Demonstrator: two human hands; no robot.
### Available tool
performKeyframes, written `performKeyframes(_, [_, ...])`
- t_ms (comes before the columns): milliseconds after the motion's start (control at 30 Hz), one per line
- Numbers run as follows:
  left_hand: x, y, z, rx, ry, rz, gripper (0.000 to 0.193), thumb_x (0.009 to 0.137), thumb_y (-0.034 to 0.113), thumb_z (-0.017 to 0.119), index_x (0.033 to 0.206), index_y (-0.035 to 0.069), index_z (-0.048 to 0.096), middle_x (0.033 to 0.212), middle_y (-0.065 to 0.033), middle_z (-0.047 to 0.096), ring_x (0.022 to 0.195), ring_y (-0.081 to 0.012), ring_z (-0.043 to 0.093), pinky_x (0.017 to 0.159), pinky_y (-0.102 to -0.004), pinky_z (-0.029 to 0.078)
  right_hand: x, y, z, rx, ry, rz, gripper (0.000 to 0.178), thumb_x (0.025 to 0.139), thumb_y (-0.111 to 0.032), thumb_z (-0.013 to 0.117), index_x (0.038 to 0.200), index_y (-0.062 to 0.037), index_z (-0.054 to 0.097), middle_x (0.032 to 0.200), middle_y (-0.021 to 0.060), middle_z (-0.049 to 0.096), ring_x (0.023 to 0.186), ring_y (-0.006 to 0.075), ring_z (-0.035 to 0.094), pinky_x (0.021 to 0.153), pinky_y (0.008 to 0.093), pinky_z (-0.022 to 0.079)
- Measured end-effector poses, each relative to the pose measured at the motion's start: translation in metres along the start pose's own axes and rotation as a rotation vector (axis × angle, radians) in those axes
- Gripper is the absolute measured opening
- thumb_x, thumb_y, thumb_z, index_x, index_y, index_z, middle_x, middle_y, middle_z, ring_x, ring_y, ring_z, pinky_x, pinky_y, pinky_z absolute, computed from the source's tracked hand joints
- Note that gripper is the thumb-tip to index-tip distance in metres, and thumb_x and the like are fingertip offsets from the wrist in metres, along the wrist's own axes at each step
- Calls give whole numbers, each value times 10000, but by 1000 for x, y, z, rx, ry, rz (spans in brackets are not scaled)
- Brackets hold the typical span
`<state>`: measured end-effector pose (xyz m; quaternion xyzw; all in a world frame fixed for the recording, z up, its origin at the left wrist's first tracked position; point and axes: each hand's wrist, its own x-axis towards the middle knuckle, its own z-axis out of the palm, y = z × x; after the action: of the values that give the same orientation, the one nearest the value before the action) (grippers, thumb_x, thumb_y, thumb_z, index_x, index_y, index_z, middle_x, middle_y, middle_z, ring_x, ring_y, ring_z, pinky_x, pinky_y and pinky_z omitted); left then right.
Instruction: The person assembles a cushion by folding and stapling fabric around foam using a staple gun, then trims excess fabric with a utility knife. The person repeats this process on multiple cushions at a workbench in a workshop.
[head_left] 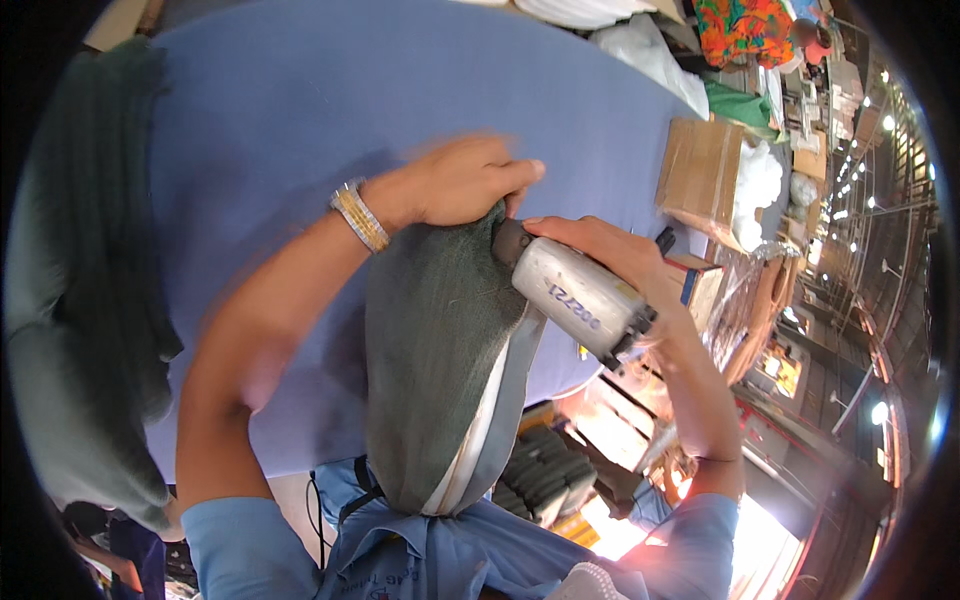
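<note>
A dark grey-green fabric-covered pad point(430, 350) with a pale strip along its side stands between my arms, its lower end against my blue shirt. At its upper corner my left hand point(455, 185) is closed on the fabric edge, fingers slightly blurred. My right hand point(612, 250) grips a silver cylindrical hand tool point(570, 290) with black ends. The tool's dark nose meets the pad's upper edge, just below my left fingers. What exactly lies at the nose is hidden, and the tool's kind does not show clearly.
A blue-covered table point(280, 90) spreads under my hands. Dark grey-green padded pieces point(80, 300) are heaped at the left. At the right stand a cardboard box point(697, 170) and white stuffing point(757, 190). Grey pieces point(545, 470) are stacked below. Another person point(120, 545) is at lower left.
</note>
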<state>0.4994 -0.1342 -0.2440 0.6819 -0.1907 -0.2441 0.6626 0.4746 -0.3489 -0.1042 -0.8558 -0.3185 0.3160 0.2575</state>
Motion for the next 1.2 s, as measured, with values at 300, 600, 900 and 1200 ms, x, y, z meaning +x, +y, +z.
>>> performKeyframes(300, [-56,-32,0,-322,540,-147,672,1067,498,429,729,-12,706,658,-89,669,625,-166,618,711,-326,524,-65,-47,50,2,359,14,667,754,-119,819,1387,-64,618,1160,164,698,1029,307,688,888,387,532])
performKeyframes(600, [-121,210,22,-82,327,502,602,1064,334,377,646,15,671,623,-99,654,635,-181,596,762,-330,502,-139,85,209,-206,474,153,817,746,-120,878,1477,-62,519,1345,192,654,1268,382,613,1077,434,479])
performKeyframes(900, [-182,239,118,280,263,721,497,1026,228,400,668,58,700,756,-74,730,970,-246,682,1146,-451,343,-137,-107,49,592,933,-360,373,1076,-226,586,1359,15,621,1292,137,672,1212,220,627,1032,374,497])
performKeyframes(1200, [-244,221,245,578,1097,556,439,1044,292,548,1338,-24,627,1374,-279,608,1348,-420,540,1147,-504,396,-97,-152,68,880,753,-558,662,1125,-483,342,1057,28,758,978,110,735,897,178,621,858,332,493])
